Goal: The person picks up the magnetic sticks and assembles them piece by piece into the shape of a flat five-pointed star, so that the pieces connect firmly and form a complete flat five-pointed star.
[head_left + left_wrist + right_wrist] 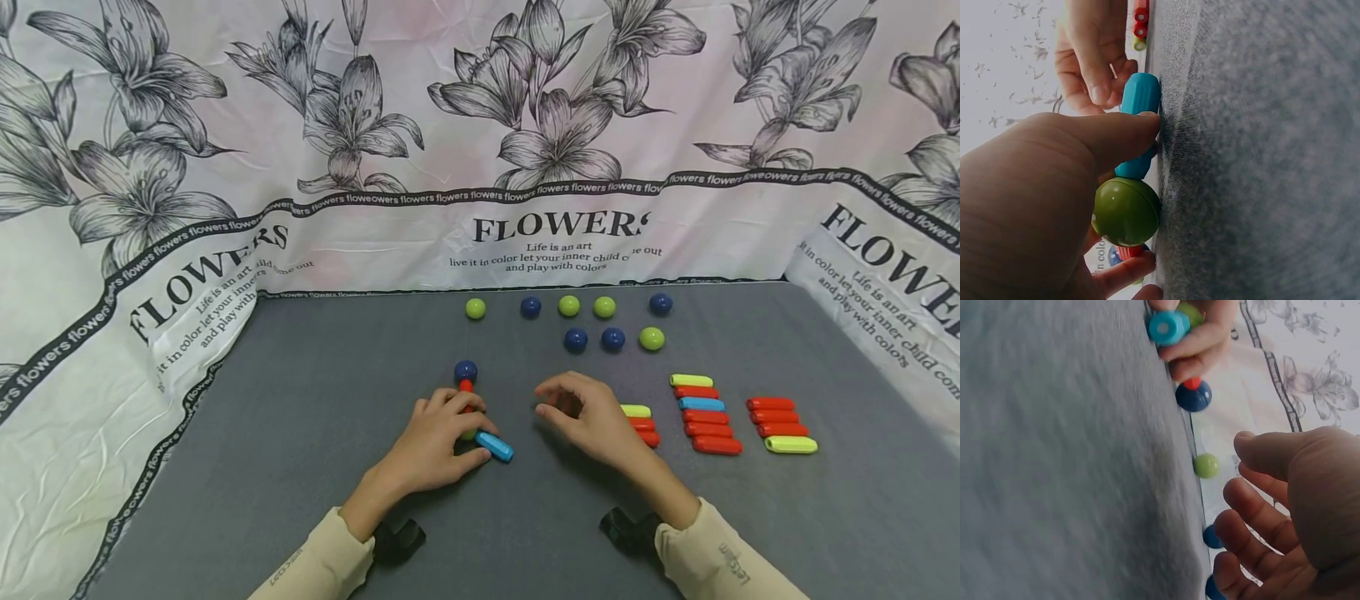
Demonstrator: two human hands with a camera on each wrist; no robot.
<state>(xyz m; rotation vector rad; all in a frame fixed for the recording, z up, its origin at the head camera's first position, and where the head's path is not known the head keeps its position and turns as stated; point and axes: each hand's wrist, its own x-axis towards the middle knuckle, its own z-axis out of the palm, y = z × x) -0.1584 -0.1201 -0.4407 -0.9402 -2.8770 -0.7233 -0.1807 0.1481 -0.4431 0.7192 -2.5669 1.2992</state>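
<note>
Your left hand (441, 442) pinches the blue stick (495, 447), touching the green ball (1127, 214) on the bench (322, 375); your loose right hand (591, 418) holds nothing. The stick looks light, hard, slippery: grip its middle.

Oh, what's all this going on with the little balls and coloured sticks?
A person is handling small pieces on a grey table. Their left hand holds a blue stick, which touches a green ball; a red stick, partly hidden by the hand, reaches a dark blue ball beyond. The right hand hovers nearby, holding nothing. More balls sit farther back, and other sticks lie in groups on the right.
</note>
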